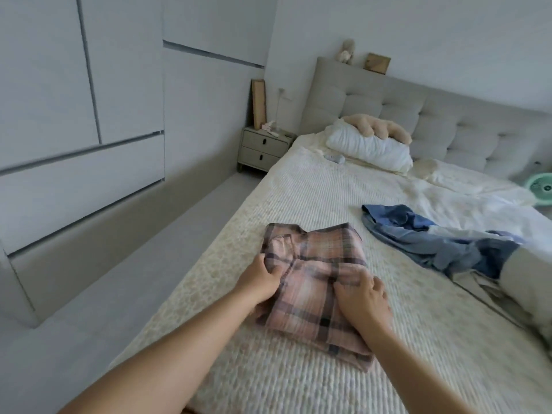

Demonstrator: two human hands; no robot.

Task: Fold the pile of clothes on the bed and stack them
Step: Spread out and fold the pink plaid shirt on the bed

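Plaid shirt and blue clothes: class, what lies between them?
Head view: only bare bedspread separates the plaid shirt from the blue clothes.

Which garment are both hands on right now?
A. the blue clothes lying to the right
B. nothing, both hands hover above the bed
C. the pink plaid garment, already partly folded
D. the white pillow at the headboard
C: the left hand grips the left edge of the pink plaid garment and the right hand presses on its right part, while the blue clothes lie untouched.

We count: one folded pink plaid garment, one heap of unfolded blue clothes, one white pillow, one plush toy, one two-drawer nightstand, two hands, left hand and right hand.
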